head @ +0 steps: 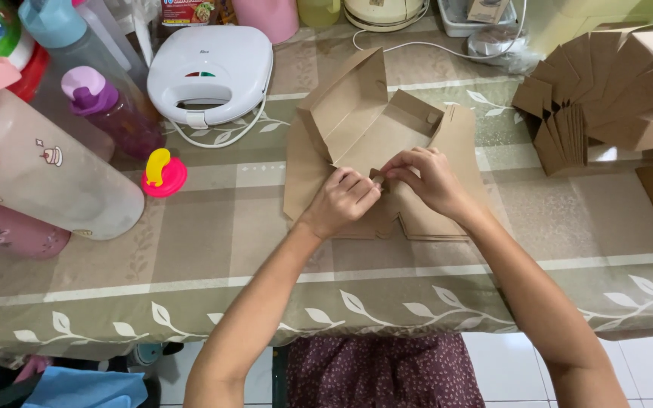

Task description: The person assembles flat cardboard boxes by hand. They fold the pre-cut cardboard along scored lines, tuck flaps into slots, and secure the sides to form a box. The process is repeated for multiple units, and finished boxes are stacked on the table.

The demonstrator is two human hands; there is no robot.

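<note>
Nearest us, a dark patterned skirt [379,370] shows below the table [190,257] edge, with white floor tiles to the right and a blue cloth [85,389] low on the left. Both forearms reach up from the near edge and meet at the middle of the table.

Here's the action: the left hand [341,200] and the right hand [428,177] are pinched together on the near edge of a brown cardboard box blank [357,121]. The fingers [364,185] of the left hand are curled narrow, gripping a small tab of the cardboard; the right hand's fingers are closed tight on that same tab, knuckles up. The two hands all but touch, neither nearer than the other.

The box lies directly beyond the fingers, spreading away toward the far side. One flap stands raised at the far left, the rest lies fairly flat, and its long axis runs roughly left to right across the table. The seam being worked sits at the near middle.

To the left, a pink and yellow bottle cap [164,174], a purple-topped bottle [107,106] and a large frosted jug [39,174]. Further off, a white sandwich maker [209,72] with its cord looped beside it. Far right, a stack of flat and folded cardboard boxes [614,91], well apart from the hands.
</note>
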